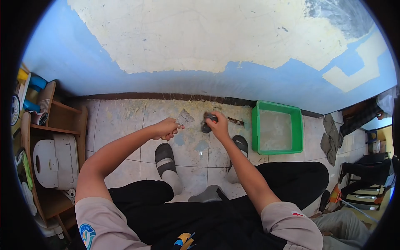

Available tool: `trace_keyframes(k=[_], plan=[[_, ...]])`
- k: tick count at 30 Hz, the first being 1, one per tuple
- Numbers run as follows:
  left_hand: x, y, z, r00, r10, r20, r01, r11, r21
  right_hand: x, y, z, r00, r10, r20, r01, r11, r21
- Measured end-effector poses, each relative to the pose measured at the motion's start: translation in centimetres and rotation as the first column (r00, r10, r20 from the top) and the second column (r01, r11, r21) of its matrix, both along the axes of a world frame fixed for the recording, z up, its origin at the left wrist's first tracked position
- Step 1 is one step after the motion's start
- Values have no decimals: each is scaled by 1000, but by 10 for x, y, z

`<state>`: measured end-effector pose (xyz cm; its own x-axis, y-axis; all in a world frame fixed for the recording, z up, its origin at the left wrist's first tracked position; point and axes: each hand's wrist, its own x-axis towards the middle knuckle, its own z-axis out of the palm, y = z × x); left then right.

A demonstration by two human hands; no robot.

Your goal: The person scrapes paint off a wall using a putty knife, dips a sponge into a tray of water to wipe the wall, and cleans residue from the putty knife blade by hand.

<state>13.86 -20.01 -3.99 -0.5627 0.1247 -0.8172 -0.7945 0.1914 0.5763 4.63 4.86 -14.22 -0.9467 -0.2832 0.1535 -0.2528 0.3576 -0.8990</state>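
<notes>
The scraper (186, 118) has a flat, smudged grey blade that flares out from the left hand (166, 128), its handle mostly hidden in the grip. Near it, the right hand (219, 125) holds a dark, lumpy object (206, 126), too unclear to identify.

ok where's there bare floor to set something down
Bare floor tiles show between the green tub and grey cloth. Also between wooden shelf and left sandal, partly below left arm. Crowded: the middle, with scraper in left hand, dark object in right hand, and a tool beside the tub.
</notes>
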Motion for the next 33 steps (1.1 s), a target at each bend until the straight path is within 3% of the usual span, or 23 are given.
trace_keyframes(k=[2, 4, 6, 8, 11, 18, 22, 24, 25, 26, 27, 28, 30, 31, 33], plan=[[-5, 1, -2, 999, -20, -35, 20, 1000, 0, 0, -16, 25, 973, 165, -159, -175, 984, -46], [-12, 6, 11, 997, -49, -67, 48, 999, -4, 3, -26, 32, 941, 221, -257, -235, 972, -23], [-19, 12, 23, 975, -213, -68, 209, 976, -55, 3, -26, 38, 896, 276, -348, -290, 957, 11], [-23, 12, 20, 954, -285, -90, 276, 956, -94, 8, -26, 38, 932, 294, -211, -298, 954, 11], [-25, 7, 22, 922, -376, -96, 360, 922, -144, 6, -27, 41, 929, 338, -150, -335, 941, 47], [-12, -4, 27, 867, -495, -62, 487, 867, -103, 1, -43, 41, 959, 206, -194, -201, 979, 46], [-3, -12, 25, 890, -453, -45, 453, 891, -26, -17, -37, 16, 970, 142, -200, -125, 988, 93], [-2, -12, 32, 931, -364, 13, 364, 931, -33, -25, -31, 1, 997, 81, -7, -81, 996, 21], [0, -12, 32, 932, -363, 15, 363, 931, -34, -25, -26, 1, 997, 82, -6, -82, 996, 19], [2, -12, 32, 946, -325, -16, 325, 946, -15, -22, -20, 1, 909, 106, 402, -28, 980, -196], [3, -11, 32, 957, -287, -47, 287, 958, 4, -19, -16, 1, 661, 202, 723, 112, 926, -361], [4, -11, 32, 956, -290, -46, 290, 957, 4, -14, -15, -1, 660, 201, 723, 115, 925, -362], [5, -11, 32, 990, -130, -63, 141, 960, 241, 0, -20, -6, 390, 426, 816, 300, 779, -550], [6, -10, 27, 989, -133, -60, 144, 961, 238, 10, -24, -3, 389, 428, 816, 305, 776, -552], [5, -9, 19, 997, -13, -73, 35, 950, 309, 24, -35, 6, 286, 600, 747, 320, 675, -665]])
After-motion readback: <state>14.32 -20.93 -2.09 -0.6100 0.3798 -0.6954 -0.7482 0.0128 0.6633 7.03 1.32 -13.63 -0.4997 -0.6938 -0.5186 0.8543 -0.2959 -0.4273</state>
